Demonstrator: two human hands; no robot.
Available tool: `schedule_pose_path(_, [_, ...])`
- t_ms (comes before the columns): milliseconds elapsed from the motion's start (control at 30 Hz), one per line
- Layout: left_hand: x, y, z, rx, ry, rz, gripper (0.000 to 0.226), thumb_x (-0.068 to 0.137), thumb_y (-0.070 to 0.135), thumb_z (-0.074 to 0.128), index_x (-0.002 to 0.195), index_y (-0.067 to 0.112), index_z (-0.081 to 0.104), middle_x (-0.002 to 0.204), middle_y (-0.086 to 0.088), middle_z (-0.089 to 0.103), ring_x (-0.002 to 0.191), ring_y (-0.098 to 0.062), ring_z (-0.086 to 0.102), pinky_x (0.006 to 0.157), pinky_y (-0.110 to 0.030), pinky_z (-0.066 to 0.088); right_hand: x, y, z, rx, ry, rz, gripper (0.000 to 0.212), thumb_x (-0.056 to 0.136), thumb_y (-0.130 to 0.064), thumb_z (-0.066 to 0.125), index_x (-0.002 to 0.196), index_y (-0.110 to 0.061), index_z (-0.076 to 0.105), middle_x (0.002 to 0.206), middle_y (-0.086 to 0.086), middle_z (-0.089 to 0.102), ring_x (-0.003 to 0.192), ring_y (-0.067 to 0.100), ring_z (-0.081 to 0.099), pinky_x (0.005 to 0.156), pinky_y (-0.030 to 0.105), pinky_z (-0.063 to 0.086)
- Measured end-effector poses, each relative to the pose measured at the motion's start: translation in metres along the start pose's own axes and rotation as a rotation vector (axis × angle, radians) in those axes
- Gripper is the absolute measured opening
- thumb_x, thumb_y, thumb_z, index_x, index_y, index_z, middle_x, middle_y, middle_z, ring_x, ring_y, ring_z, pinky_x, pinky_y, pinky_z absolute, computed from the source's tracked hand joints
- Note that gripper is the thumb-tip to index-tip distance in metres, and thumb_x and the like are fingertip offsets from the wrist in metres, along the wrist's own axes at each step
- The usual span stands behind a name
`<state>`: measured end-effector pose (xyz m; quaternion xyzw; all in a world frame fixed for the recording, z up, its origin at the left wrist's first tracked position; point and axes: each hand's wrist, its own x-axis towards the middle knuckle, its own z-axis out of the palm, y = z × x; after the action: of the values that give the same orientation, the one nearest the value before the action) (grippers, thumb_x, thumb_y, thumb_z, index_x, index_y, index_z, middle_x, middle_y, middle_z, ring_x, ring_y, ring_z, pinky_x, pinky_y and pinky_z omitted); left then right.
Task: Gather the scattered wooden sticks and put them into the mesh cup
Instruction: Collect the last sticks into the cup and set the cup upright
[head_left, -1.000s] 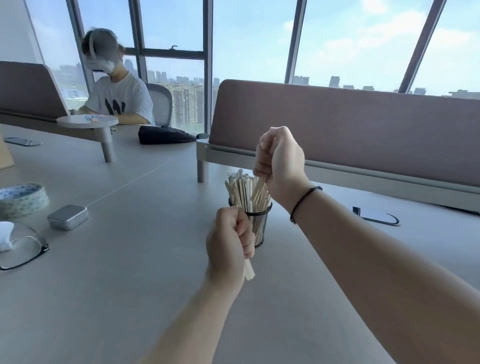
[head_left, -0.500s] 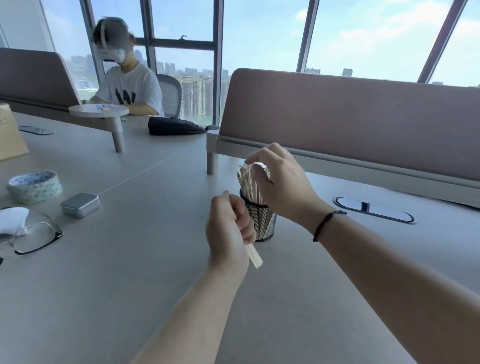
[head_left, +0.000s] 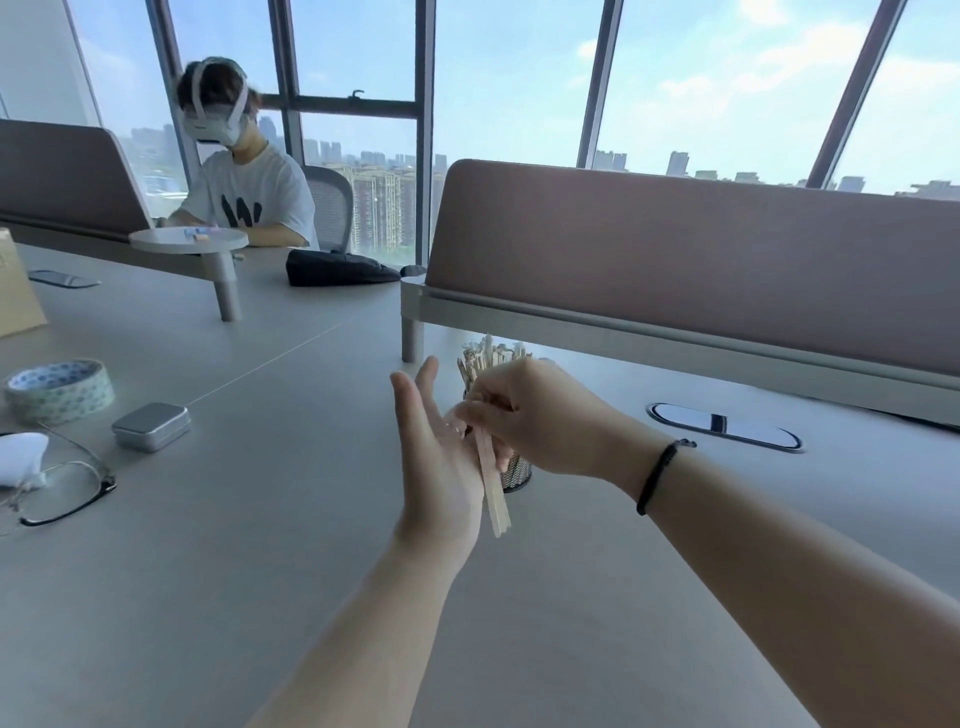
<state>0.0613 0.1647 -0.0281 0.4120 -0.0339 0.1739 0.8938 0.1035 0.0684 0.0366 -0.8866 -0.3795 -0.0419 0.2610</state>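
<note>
A black mesh cup (head_left: 517, 475) stands on the grey table, mostly hidden behind my hands; many wooden sticks (head_left: 485, 358) poke up out of it. My left hand (head_left: 434, 452) is held up in front of the cup, palm open and fingers straight. My right hand (head_left: 530, 415) pinches a few wooden sticks (head_left: 493, 493) that lie against the left palm and hang down past its heel.
A roll of patterned tape (head_left: 60, 389), a small metal tin (head_left: 151, 426), glasses (head_left: 62, 488) and a white cloth (head_left: 21, 457) lie at the left. A brown desk divider (head_left: 701, 270) runs behind the cup. Another person (head_left: 244, 192) sits at the far left.
My left hand has gone from a fist around the sticks to an open palm. My right hand has come off the cup's top and taken hold of those sticks.
</note>
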Motion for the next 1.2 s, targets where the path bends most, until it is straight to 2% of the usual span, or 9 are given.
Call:
schedule_pose_path(100, [0.003,-0.001,-0.002,0.075,0.104,0.007,0.076,0.078,0.080,0.029,0.138,0.038,0.049,0.119,-0.012,0.067,0.094,-0.028,0.064,0.090,-0.040,0.044,0.011,0.003,-0.023,0.040,0.293,0.007,0.032,0.096,-0.026,0.059,0.075,-0.003,0.063,0.059,0.006,0.062,0.043,0.006,0.043,0.048,0.024,0.040])
schedule_pose_path(167, [0.008,-0.004,-0.006,0.139,0.191,0.024,0.067,0.093,0.073,0.025,0.129,0.026,0.058,0.101,-0.012,0.069,0.082,-0.024,0.061,0.082,-0.037,0.044,0.022,0.006,-0.042,0.113,0.504,0.001,0.032,0.097,-0.024,0.059,0.073,-0.002,0.063,0.057,0.007,0.060,0.039,0.007,0.040,0.043,0.018,0.038])
schedule_pose_path(233, [0.012,-0.008,-0.010,0.189,0.281,0.028,0.063,0.101,0.062,0.023,0.115,0.017,0.065,0.086,-0.009,0.066,0.073,-0.021,0.060,0.075,-0.034,0.046,0.033,0.013,-0.052,0.142,0.613,0.012,0.034,0.097,-0.023,0.057,0.076,0.003,0.063,0.061,0.017,0.064,0.042,0.017,0.046,0.043,0.025,0.043])
schedule_pose_path(433, [0.012,-0.013,-0.012,0.323,0.367,0.060,0.045,0.104,0.048,0.035,0.098,0.015,0.066,0.089,-0.008,0.065,0.079,-0.019,0.061,0.075,-0.034,0.049,0.043,0.033,-0.023,0.058,0.454,0.158,0.035,0.097,-0.023,0.058,0.070,-0.001,0.063,0.054,0.000,0.062,0.037,0.009,0.045,0.039,0.026,0.042])
schedule_pose_path(567, [0.014,-0.022,-0.016,0.432,0.360,0.076,0.026,0.104,0.036,0.045,0.095,0.020,0.064,0.093,-0.003,0.066,0.086,-0.019,0.063,0.077,-0.030,0.050,0.038,0.049,0.005,-0.088,0.247,0.242,0.031,0.090,-0.017,0.057,0.068,0.004,0.062,0.061,0.015,0.069,0.047,0.025,0.056,0.048,0.034,0.050])
schedule_pose_path(700, [0.013,-0.032,-0.024,0.519,0.349,-0.003,0.013,0.100,0.018,0.050,0.104,0.024,0.061,0.100,0.001,0.066,0.088,-0.014,0.062,0.072,-0.024,0.045,0.036,0.048,0.006,-0.094,0.242,0.221,0.020,0.088,-0.020,0.062,0.077,-0.003,0.062,0.059,0.007,0.060,0.050,0.019,0.047,0.047,0.027,0.037])
schedule_pose_path(833, [0.013,-0.033,-0.025,0.604,0.253,-0.066,0.038,0.088,0.000,0.047,0.115,0.026,0.055,0.093,0.008,0.066,0.072,0.003,0.061,0.063,-0.016,0.046,0.024,0.048,0.008,-0.062,0.408,0.210,0.030,0.090,-0.040,0.062,0.116,-0.024,0.061,0.059,-0.007,0.059,0.059,0.015,0.059,0.054,0.030,0.046])
schedule_pose_path(1033, [0.019,-0.037,-0.026,0.691,0.087,-0.091,0.050,0.077,0.011,0.057,0.121,0.036,0.059,0.107,0.015,0.073,0.102,-0.006,0.067,0.085,-0.027,0.054,-0.019,0.049,0.057,0.009,0.547,0.279,0.036,0.088,-0.044,0.062,0.119,-0.028,0.051,0.107,-0.009,0.054,0.081,0.020,0.062,0.068,0.038,0.052])
schedule_pose_path(1200, [0.021,-0.037,-0.028,0.669,0.171,-0.136,0.067,0.073,0.021,0.057,0.139,0.026,0.047,0.113,0.006,0.068,0.102,-0.013,0.065,0.079,-0.025,0.047,-0.042,0.053,0.086,0.406,0.580,0.377,0.069,0.083,-0.037,0.073,0.140,-0.028,0.035,0.125,-0.006,0.041,0.106,0.006,0.054,0.088,0.028,0.049])
